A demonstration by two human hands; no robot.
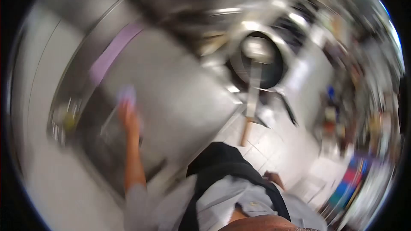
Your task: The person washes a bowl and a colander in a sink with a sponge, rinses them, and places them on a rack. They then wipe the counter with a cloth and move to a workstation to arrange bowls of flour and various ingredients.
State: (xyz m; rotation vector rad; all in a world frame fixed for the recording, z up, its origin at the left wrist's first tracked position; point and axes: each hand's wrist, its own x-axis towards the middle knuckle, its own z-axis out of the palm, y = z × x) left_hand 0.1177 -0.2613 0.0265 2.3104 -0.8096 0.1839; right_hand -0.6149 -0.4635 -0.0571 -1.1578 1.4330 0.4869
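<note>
Motion blur smears much of the view. Over the steel counter (180, 90) my left arm reaches forward, and my left hand (129, 115) is closed on a small pale lavender cloth (126, 93). Its individual fingers are blurred. Farther back, a long purple strip (113, 53), perhaps folded cloth, lies along the counter's rear edge. Down by my right side is my right hand (274, 179), near the dark apron (222, 160). Only part of it shows, and its fingers cannot be made out.
A dark pan (274, 70) sits on the stove, its black handle pointing toward me. Across it lies a long ladle-like utensil (254, 85) with a wooden handle end. Shelves with blurred bottles and packages (342, 119) line the right. Tiled floor (261, 149) shows between.
</note>
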